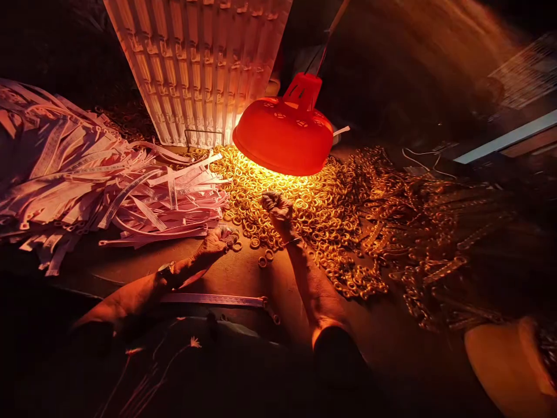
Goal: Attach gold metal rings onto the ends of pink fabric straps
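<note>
A big heap of small golden rings (304, 203) lies on the dark table under a red lamp shade (285, 133). My right hand (278, 210) rests on the near edge of that heap with its fingers curled into a loose fist; what it holds is hidden. My left hand (215, 241) lies on the table to the left, fingers pinched together beside a few loose rings (264, 259). A watch sits on my left wrist. A flat strip with a metal end (217, 299) lies across the table between my forearms.
A pile of pale strips (104, 191) fills the left side. A ribbed white panel (195, 64) stands behind the lamp. Chained golden pieces (418, 232) spread to the right. A pale rounded object (505, 360) is at bottom right.
</note>
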`<state>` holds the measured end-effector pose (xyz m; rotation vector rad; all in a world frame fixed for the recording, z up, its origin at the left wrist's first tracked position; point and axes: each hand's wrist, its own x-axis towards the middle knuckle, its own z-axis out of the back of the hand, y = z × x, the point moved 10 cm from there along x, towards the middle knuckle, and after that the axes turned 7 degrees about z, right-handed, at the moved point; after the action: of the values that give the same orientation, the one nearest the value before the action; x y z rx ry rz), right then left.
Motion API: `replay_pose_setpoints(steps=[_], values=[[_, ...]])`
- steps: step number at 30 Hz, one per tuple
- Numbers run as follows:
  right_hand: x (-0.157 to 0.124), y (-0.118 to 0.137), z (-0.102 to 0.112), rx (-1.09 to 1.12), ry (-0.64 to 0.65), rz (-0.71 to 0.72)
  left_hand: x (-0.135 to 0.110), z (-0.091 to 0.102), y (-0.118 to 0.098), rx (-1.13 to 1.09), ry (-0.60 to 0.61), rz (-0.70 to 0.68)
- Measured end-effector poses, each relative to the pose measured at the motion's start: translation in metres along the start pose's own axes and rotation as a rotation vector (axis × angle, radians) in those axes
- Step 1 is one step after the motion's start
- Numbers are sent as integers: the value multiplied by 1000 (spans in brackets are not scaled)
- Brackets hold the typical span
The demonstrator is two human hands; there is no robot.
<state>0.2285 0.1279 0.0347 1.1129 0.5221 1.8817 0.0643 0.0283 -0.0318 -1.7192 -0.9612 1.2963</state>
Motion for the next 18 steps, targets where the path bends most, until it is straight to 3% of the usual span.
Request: replay_pose_setpoints(steps=[3, 7, 12, 18], values=[[-34, -6, -8, 122, -58, -142, 9, -15, -25, -31, 40, -69], [-75, -7, -19, 409, -141, -354, 15, -34, -21, -85, 116, -57], [-88, 15, -32, 478, -142, -378, 10, -44, -8, -93, 107, -108], [-94, 30, -41, 412, -114, -335, 19, -29, 8, -196, 1, -112]])
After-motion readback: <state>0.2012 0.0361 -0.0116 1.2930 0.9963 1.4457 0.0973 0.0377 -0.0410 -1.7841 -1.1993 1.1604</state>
